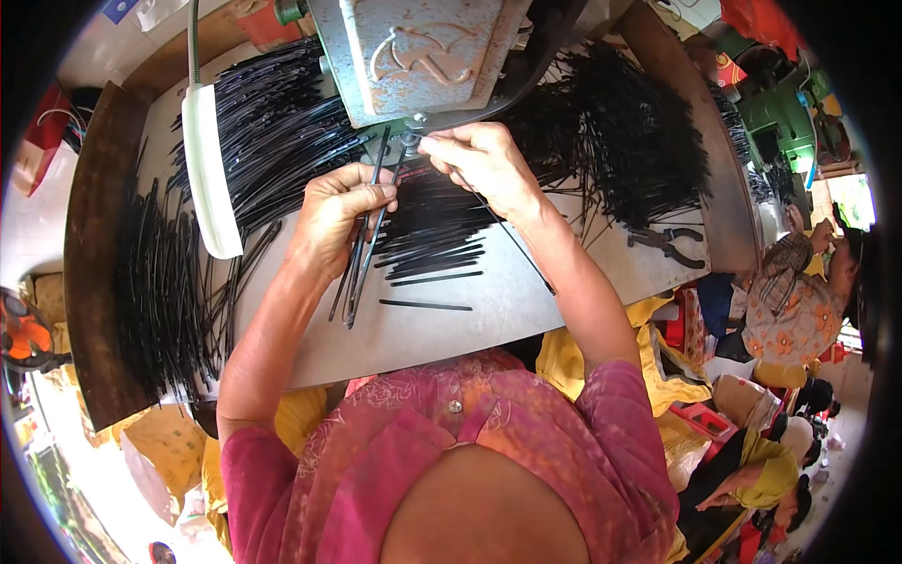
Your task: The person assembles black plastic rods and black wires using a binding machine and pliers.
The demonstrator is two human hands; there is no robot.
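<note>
Several thin black rods (361, 268) are pinched in my left hand (336, 214), slanting up toward the small tool (412, 139) under a worn grey machine head (413, 61). My right hand (493, 169) grips one thin black rod (519, 246) close beside that tool, its lower end pointing down and right over the table. My right fingertips hide the rod's upper end. Between my forearms a stack of black rods (427, 230) lies on the pale metal table (376, 343), with a single rod (426, 305) apart in front.
Larger rod piles lie at left (160, 291), back left (272, 132) and right (639, 141). Dark-handled pliers (667, 246) rest at right. A white lamp-like bar (214, 169) hangs at left. A raised brown rim (94, 310) bounds the table. Other people (794, 305) sit at far right.
</note>
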